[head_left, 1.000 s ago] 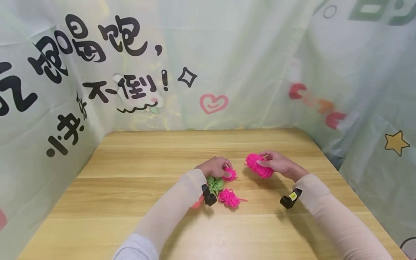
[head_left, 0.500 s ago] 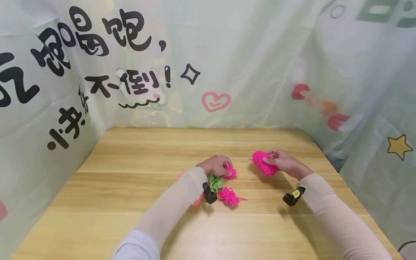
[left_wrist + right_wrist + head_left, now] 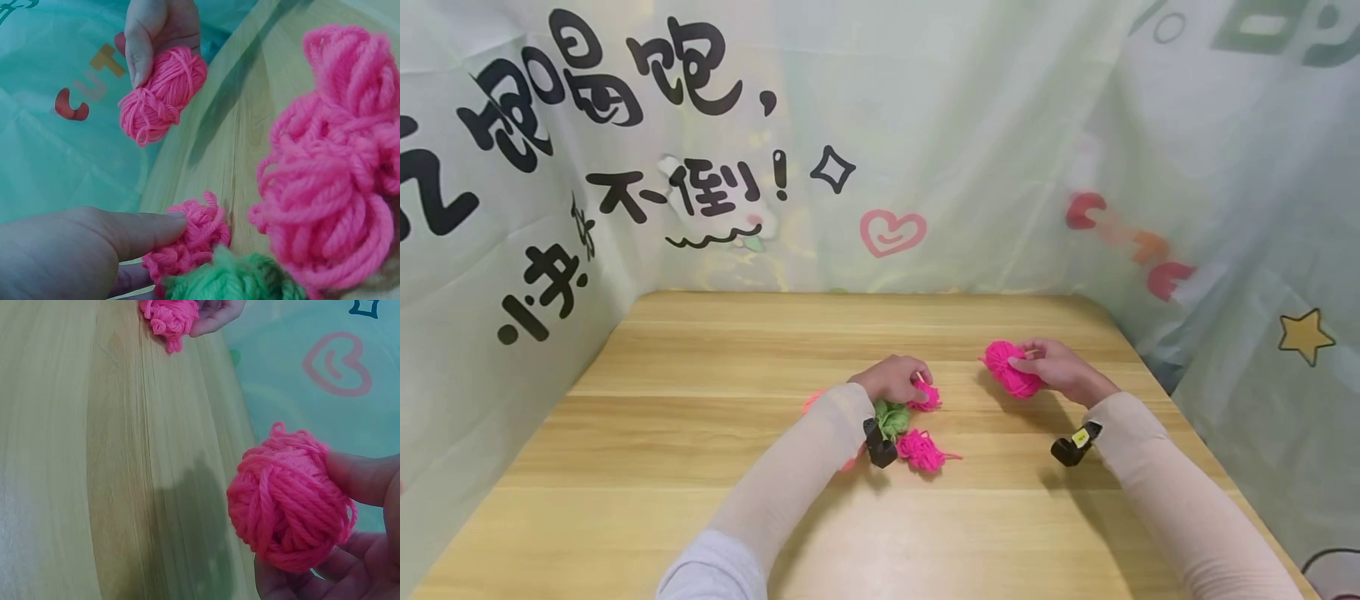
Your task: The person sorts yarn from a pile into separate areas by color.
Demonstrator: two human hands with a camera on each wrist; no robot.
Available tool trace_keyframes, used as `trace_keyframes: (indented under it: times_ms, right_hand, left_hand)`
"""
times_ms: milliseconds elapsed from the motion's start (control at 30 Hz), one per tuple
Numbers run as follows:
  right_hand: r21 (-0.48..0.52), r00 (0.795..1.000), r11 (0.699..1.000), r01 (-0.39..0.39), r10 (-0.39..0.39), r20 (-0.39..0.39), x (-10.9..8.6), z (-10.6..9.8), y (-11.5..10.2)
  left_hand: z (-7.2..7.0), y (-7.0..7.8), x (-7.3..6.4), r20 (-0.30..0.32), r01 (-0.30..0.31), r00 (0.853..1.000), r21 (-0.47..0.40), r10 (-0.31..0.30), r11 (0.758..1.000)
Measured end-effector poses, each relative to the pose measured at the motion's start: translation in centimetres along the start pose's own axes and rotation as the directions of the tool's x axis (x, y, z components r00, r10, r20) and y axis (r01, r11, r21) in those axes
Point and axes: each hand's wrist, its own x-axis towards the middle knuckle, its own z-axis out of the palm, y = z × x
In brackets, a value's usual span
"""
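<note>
My right hand (image 3: 1054, 367) holds a pink yarn ball (image 3: 1012, 369) above the table, thumb on one side and fingers on the other, as the right wrist view shows. A small pink yarn bundle (image 3: 194, 234) is pinched between the thumb and fingers of my left hand (image 3: 893, 379), low over the table. Right beside it lies a green yarn bundle (image 3: 892, 419), partly covered by the left wrist. A loose pink yarn bundle (image 3: 922, 451) with a short tail rests nearer to me. Coral-coloured yarn (image 3: 812, 402) peeks out from behind the left forearm, mostly hidden.
The wooden table (image 3: 700, 467) has printed cloth (image 3: 985, 150) hanging along its back and both sides. A small black camera (image 3: 880, 443) sits on the left wrist and another black camera (image 3: 1075, 444) on the right.
My right hand has shifted slightly right and away from me with the pink yarn ball. The left hand keeps its place on the small pink bundle. The head view has tilted slightly.
</note>
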Motion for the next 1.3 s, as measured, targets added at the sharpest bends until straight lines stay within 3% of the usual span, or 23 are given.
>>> trace_keyframes:
  times_ms: [1033,1300]
  right_hand:
    - [-0.003,1.000,1.000,-0.002,0.002,-0.025,1.7,-1.4,0.2]
    - [0.017,0.999,0.999,-0.032,0.033,-0.024,2.3,-1.8,0.3]
  left_hand:
    - [-0.2,-0.3,0.5,-0.005,-0.003,1.000,-0.071,0.003,0.997]
    - [-0.2,-0.4,0.7,-0.006,-0.010,1.000,-0.068,0.010,0.998]
